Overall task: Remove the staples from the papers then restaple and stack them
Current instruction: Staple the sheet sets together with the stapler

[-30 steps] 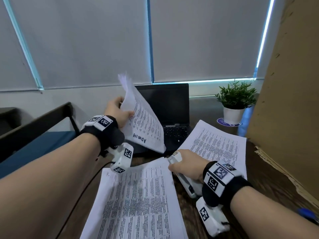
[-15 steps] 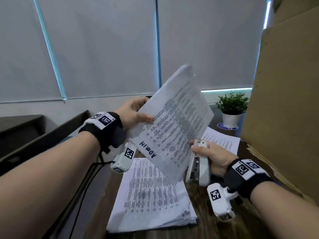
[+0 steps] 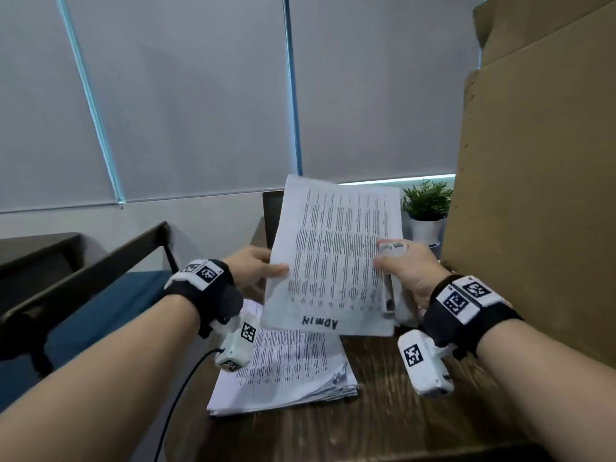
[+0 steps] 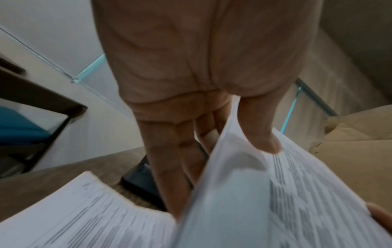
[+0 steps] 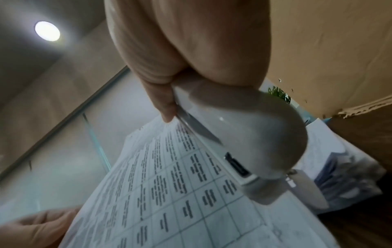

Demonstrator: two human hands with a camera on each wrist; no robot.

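I hold a printed paper set (image 3: 333, 258) marked "ADMIN" up in the air above the desk. My left hand (image 3: 258, 266) pinches its left edge, thumb on the front; the left wrist view shows that thumb on the sheet (image 4: 250, 184) and the fingers behind it. My right hand (image 3: 405, 266) grips a white stapler (image 3: 391, 288) upright against the set's right edge, and its thumb touches the paper. In the right wrist view the stapler (image 5: 250, 144) lies along the sheet (image 5: 169, 193). A stack of printed papers (image 3: 286, 368) lies on the desk below.
A tall cardboard box (image 3: 540, 195) stands close on the right. A small potted plant (image 3: 426, 208) sits behind the held papers, and a dark laptop screen (image 3: 271, 211) peeks out at their left. The wooden desk (image 3: 383, 425) shows in front. A dark chair frame (image 3: 83, 278) is at left.
Both hands rose from the desk. The left hand swung the ADMIN set round to face me, and the right hand lifted the stapler off the desk up to the set's right edge.
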